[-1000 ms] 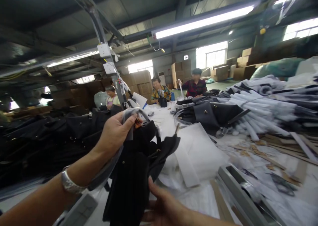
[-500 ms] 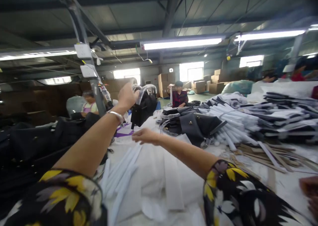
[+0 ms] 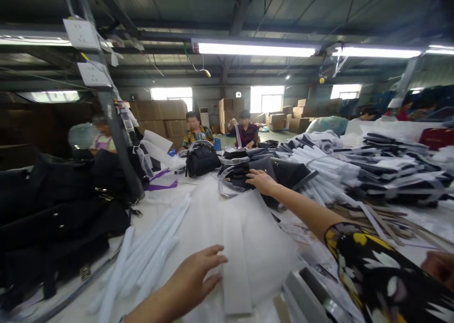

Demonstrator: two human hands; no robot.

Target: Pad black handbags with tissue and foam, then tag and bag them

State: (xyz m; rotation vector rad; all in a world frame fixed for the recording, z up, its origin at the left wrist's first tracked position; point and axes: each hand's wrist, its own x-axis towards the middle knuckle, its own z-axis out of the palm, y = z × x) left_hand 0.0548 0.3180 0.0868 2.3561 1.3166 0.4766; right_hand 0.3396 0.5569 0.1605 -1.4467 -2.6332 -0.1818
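Observation:
My left hand hovers low over white foam sheets on the table, fingers spread, holding nothing. My right hand reaches far across the table and rests on a pile of dark bags wrapped in clear film; its fingers lie fairly flat on top. A black handbag with a wrapped handle stands alone on the table beyond both hands. Rolled white foam strips lie left of my left hand.
Black bags are heaped at the left beside a grey post. Stacks of white and dark packed items fill the right. Three people sit at the table's far end. Cardboard strips and a metal channel lie at right.
My left hand set the black handbag down at the far side and drew back near me, now empty. My right hand moved right onto the pile of dark bags.

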